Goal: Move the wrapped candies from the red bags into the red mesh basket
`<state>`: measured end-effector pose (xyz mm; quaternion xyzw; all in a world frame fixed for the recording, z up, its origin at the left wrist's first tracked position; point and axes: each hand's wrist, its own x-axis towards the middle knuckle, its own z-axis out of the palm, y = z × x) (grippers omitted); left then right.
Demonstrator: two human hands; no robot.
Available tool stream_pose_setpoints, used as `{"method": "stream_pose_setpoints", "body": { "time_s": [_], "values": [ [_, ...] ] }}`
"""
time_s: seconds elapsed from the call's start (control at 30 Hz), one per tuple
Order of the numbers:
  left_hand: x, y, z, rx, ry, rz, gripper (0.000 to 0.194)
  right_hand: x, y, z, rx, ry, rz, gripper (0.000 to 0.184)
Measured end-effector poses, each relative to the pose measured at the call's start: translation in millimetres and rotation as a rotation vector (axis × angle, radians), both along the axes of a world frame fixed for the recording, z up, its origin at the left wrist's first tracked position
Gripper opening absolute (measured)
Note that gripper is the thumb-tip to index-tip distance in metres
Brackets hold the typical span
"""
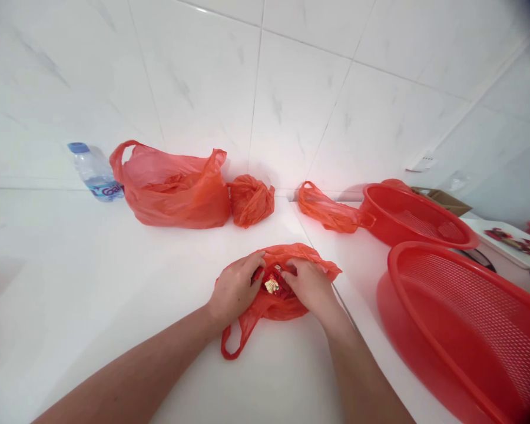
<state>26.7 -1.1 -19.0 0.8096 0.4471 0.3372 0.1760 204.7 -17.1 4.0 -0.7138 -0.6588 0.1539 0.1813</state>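
Observation:
A thin red plastic bag (287, 312) lies on the white table with its mouth open and one handle loop spread toward me. Inside it show small shiny wrapped pieces (272, 285) in red and gold; I cannot tell what they contain. My left hand (237, 290) is closed on the left side of the bag's mouth, fingers curled over the edge. Across the opening, my right hand (308, 284) is closed on the right side, its thumb and fingertips reaching in beside the wrapped pieces. Some of both hands' fingertips are hidden in the bag.
Along the tiled wall stand a water bottle (99, 175), a large red bag (181, 203), a knotted red bag (251, 201) and a flattened red bag (331, 213). Two red baskets (406, 330) (380, 227) sit at right, near a white tray (479, 227) and a cardboard box (450, 203).

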Motion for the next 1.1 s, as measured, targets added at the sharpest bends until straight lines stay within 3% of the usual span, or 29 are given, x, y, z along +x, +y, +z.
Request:
{"method": "stream_pose_setpoints", "body": {
  "time_s": [0.2, 0.4, 0.53, 0.77, 1.1],
  "values": [
    [-1, 0, 1.0, 0.0, 0.013, -0.014, 0.02, -2, 6, -9.6, 0.031, 0.087, 0.022, 0.019],
    [-1, -1, 2.2, 0.007, -0.012, -0.022, 0.018, 0, 4, -1.0, 0.16, 0.12, -0.012, 0.015],
    [-1, -1, 1.6, 0.002, -0.019, -0.015, 0.02, -4, 0, 0.3, 0.093, 0.135, 0.064, 0.013],
    [-2, 1, 0.2, -0.016, -0.011, -0.034, 0.025, -12, 0, -6.9, 0.074, -0.003, 0.148, 0.025],
    [-3, 2, -1.8, -0.033, 0.002, -0.006, 0.023, -11, 0, -5.5, 0.085, 0.22, 0.117, 0.015]
  ]
}}
